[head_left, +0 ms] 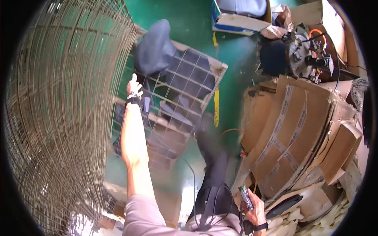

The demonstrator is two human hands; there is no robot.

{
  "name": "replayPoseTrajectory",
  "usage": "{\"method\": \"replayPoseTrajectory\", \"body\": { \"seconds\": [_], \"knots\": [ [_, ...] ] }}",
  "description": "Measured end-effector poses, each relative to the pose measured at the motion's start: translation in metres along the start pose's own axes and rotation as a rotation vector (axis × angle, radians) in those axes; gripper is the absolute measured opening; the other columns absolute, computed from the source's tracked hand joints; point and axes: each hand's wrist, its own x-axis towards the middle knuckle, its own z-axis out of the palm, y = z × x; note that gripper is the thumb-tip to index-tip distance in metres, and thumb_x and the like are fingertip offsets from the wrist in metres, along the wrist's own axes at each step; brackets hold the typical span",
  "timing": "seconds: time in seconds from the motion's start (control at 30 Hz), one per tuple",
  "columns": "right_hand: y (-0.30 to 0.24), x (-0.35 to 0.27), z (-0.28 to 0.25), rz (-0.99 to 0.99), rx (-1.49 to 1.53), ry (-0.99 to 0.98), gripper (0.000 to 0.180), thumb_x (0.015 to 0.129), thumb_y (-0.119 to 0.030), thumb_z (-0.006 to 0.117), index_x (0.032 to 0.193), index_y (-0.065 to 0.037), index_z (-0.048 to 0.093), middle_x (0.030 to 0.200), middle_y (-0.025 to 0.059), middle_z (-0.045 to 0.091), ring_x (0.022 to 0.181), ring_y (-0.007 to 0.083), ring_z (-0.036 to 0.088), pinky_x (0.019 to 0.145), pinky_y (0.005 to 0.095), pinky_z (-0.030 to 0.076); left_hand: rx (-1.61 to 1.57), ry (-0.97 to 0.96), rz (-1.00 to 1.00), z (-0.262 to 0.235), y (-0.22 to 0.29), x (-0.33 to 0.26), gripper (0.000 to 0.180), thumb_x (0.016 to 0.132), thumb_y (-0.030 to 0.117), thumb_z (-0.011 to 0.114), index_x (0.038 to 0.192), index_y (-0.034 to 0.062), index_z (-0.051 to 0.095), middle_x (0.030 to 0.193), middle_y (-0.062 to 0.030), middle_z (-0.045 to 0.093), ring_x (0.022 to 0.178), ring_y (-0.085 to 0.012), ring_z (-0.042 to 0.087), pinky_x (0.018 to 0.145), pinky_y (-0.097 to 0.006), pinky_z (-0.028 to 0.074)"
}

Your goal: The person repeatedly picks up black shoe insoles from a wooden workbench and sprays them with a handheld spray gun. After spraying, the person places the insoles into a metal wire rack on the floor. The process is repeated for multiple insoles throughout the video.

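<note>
My left hand [134, 87] is stretched out ahead, gripping the free edge of a sheet of wire mesh [173, 92] that unrolls from a big roll of wire mesh [59, 114] on my left. The mesh sheet lies over a wooden pallet [214, 67] on the green floor. My right hand [252, 208] is low at my side, closed around a small metal hand tool [246, 198]. A black strap sits on each wrist.
A dark rounded bag [154, 47] rests on the pallet. Flattened cardboard sheets [299, 129] pile up at the right. A metal machine with hoses [311, 57] stands behind them. An open box [240, 17] lies at the top. Rubble [311, 220] at lower right.
</note>
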Motion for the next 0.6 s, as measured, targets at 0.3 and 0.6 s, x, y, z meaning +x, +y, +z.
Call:
{"method": "replayPoseTrajectory", "body": {
  "seconds": [0.3,0.6],
  "knots": [
    [0.026,-0.047,-0.015,-0.045,0.026,0.158,0.058,0.085,-0.003,0.069,0.141,0.003,0.053,0.108,0.0228,0.067,0.096,0.0380,0.066,0.086,0.0411,0.052,0.082,-0.292,-0.001,0.040,-0.130,-0.167,0.039,0.106,0.027,0.051,0.135,0.0026,0.057,0.117,-0.0168,0.068,0.105,-0.0312,0.070,0.088,-0.044,0.060],
    [0.104,-0.170,-0.002,-0.160,0.133,0.408,0.066,0.082,0.000,0.070,0.144,-0.001,0.050,0.109,0.0218,0.065,0.099,0.0415,0.064,0.087,0.0448,0.052,0.276,-0.912,0.391,0.130,-0.136,-0.505,0.040,0.099,0.024,0.068,0.132,0.0020,0.063,0.108,-0.0098,0.072,0.096,-0.0184,0.072,0.087,-0.032,0.058]
  ]
}}
